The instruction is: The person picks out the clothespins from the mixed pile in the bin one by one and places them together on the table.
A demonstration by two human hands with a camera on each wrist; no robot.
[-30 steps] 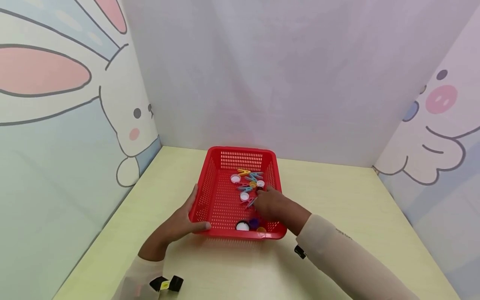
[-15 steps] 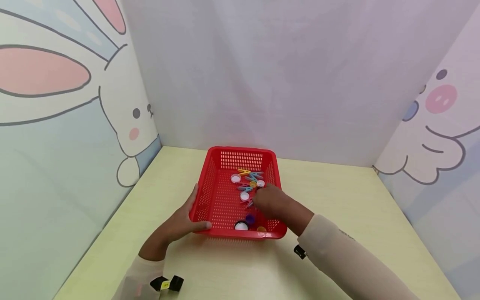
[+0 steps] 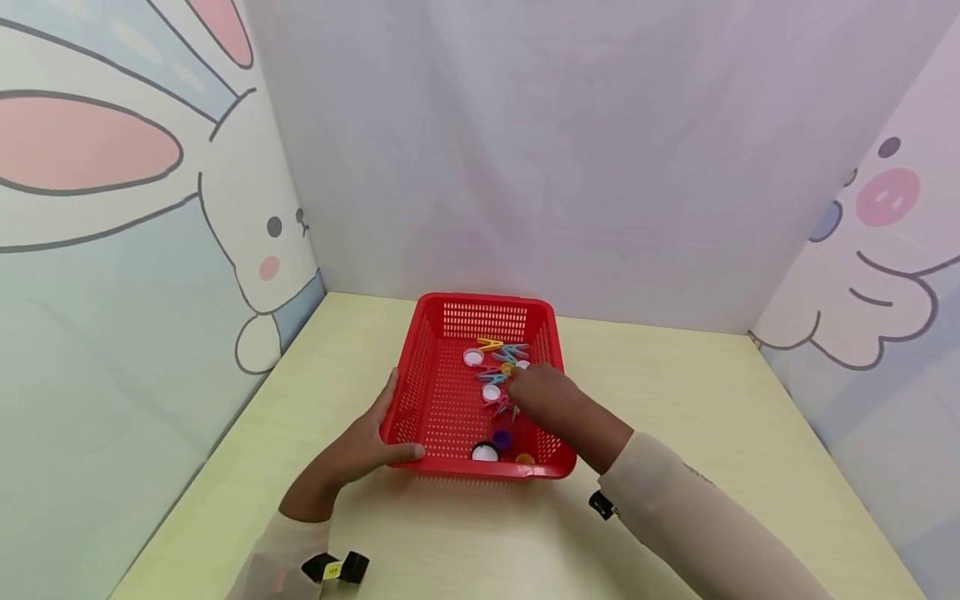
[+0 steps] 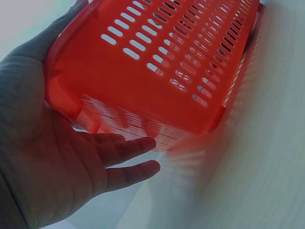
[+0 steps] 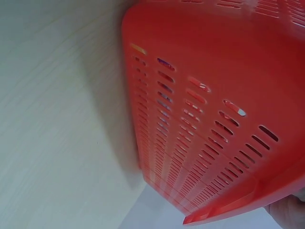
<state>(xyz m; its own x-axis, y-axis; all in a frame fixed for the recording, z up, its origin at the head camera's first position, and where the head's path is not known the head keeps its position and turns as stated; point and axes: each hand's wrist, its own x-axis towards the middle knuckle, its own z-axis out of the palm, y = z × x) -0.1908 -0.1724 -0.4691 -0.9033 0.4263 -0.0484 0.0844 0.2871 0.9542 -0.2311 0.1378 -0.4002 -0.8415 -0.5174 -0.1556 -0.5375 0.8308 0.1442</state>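
A red plastic basket (image 3: pixel 450 468) stands on the table. My left hand (image 3: pixel 358 447) grips its near left corner, thumb over the rim and fingers along the outside; in the left wrist view, fingers (image 4: pixel 128 150) extend beside the wall. My right hand (image 3: pixel 542 398) reaches inside at the right, over small caps and clothespins; its fingertips are hidden and I cannot tell whether they hold anything. Around it lie a white cap (image 3: pixel 491 393), a yellow cap (image 3: pixel 507 369), a blue clothespin (image 3: pixel 492 378) and a pink clothespin (image 3: pixel 498 403).
Near the basket's front wall lie a purple cap (image 3: pixel 502 439), a black-rimmed white cap (image 3: pixel 484 452) and an orange cap (image 3: pixel 524 458). Farther back are a yellow clothespin (image 3: pixel 490 343) and another white cap (image 3: pixel 473 357). A pale wall (image 3: pixel 600 167) rises behind the table (image 3: pixel 660 392).
My right hand has shifted slightly within the basket and now covers the dark cap seen earlier. The purple cap has slid a little left and back. My left hand stays at the corner.
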